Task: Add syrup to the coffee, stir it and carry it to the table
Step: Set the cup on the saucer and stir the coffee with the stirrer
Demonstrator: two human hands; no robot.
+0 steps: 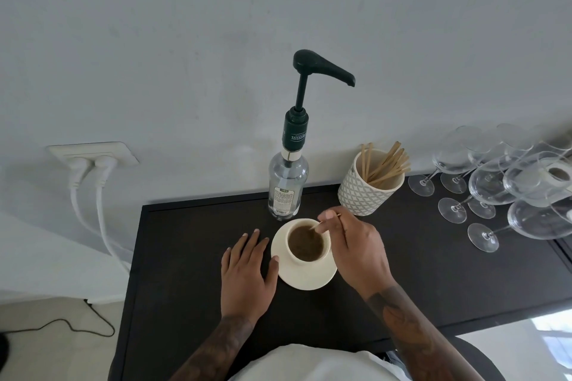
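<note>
A cream cup of brown coffee point(307, 244) stands on a cream saucer point(305, 279) on the dark counter point(185, 257). My right hand point(356, 249) pinches a thin wooden stir stick point(318, 224) whose lower end dips into the coffee. My left hand point(247, 269) lies flat on the counter, fingers spread, thumb touching the saucer's left rim. Just behind the cup stands the clear syrup bottle point(288, 182) with a dark green pump, its spout pointing right.
A patterned white holder with several wooden stir sticks point(370, 185) stands behind and right of the cup. Several wine glasses point(495, 182) crowd the counter's right end. At left, a wall socket point(93, 155) has two white plugs with cables hanging down. The counter's left edge drops to the floor.
</note>
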